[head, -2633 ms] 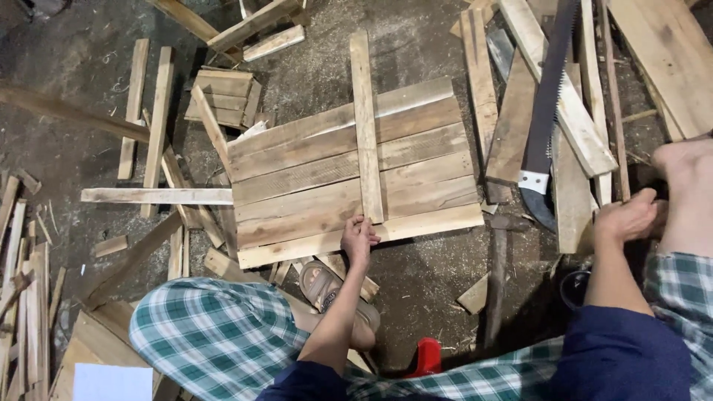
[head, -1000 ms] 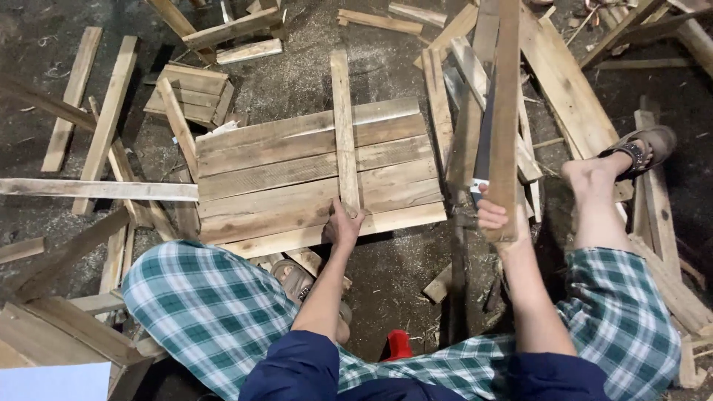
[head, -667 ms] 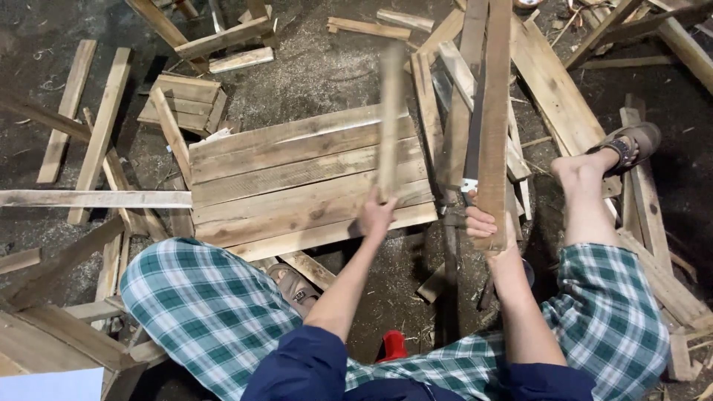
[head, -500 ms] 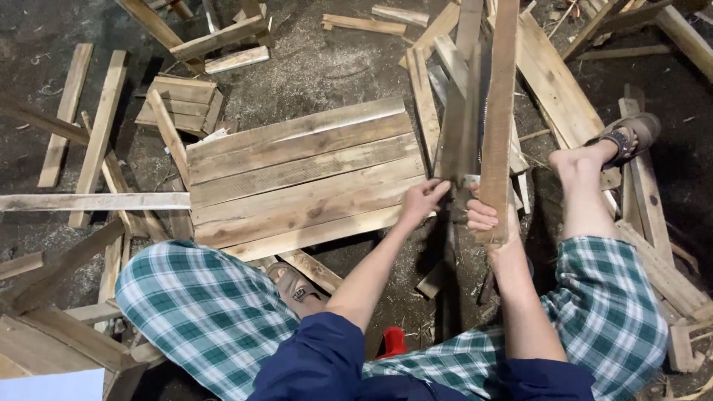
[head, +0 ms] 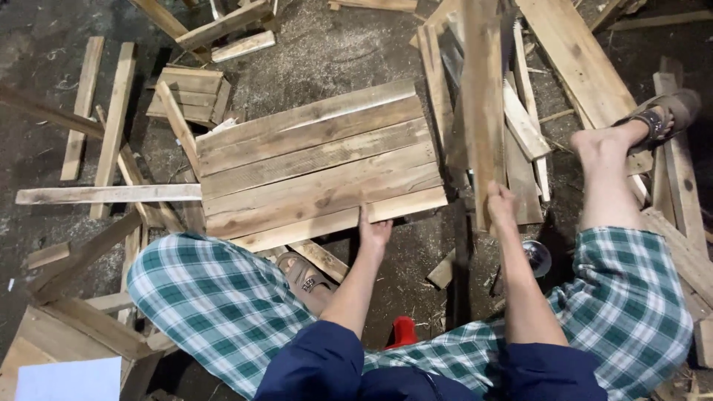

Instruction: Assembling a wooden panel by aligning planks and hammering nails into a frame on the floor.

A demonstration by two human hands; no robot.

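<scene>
Your left hand [head: 373, 232] lies flat, fingers spread and released, on the near edge of the slatted wooden panel [head: 319, 163], which rests on the dusty floor [head: 349, 52] between your knees and a litter of offcuts. Your right hand [head: 500, 209] is clenched around the lower end of a long wooden slat [head: 483, 111], held nearly upright just beyond the panel's right edge; its top runs out of the picture. Beside that slat a hand saw [head: 508, 30] shows only as a toothed strip, its handle hidden. There is little in the way of packaging: a pale blue-white rectangular sheet [head: 70, 380] lies at the bottom left corner, cut off by the edge, on a wooden frame [head: 74, 334]; whether it carries any print cannot be told. A small red object [head: 403, 330] sits between your legs, half covered by your checked trousers [head: 215, 297], too hidden to name. A round shiny metal thing [head: 536, 256] lies just beside your right forearm, partly in shadow. Your right foot wears a sandal [head: 665, 115] among the planks, while your left foot's sandal [head: 304, 276] peeks from under your knee. A small stack of short boards [head: 186, 93] sits well apart at upper left.
</scene>
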